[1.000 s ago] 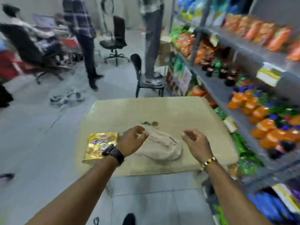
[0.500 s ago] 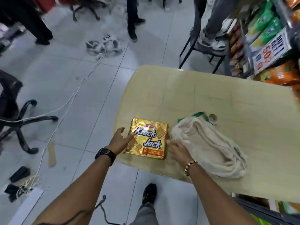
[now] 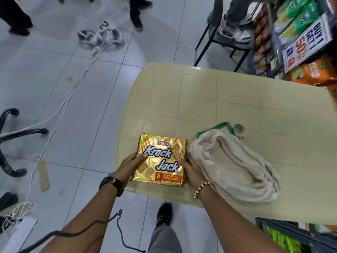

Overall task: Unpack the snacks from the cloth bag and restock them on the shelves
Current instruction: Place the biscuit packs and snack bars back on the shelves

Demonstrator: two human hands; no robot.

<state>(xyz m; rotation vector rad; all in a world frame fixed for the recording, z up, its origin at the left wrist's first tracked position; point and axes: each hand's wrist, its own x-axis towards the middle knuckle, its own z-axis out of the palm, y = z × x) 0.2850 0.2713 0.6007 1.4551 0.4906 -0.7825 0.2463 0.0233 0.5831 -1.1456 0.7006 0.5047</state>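
A gold Krack Jack biscuit pack [image 3: 162, 159] lies at the near left corner of the beige table [image 3: 228, 99]. My left hand [image 3: 130, 166] grips its left edge, thumb on top. My right hand [image 3: 190, 169] holds its right edge, fingers on the wrapper. Just right of the pack, the cream cloth bag [image 3: 235, 165] with a green trim lies crumpled and flat on the table.
Shelves [image 3: 299, 35] with snack bags and a "Buy 1 Get 1" sign stand at the right. A black chair [image 3: 224, 41] with a person's feet on it stands beyond the table. White cables [image 3: 73, 92] cross the tiled floor at the left, near an office chair base [image 3: 11, 136].
The view tilted down from the room to the table. Both hands left the cloth bag, moved left and closed on the two sides of the biscuit pack.
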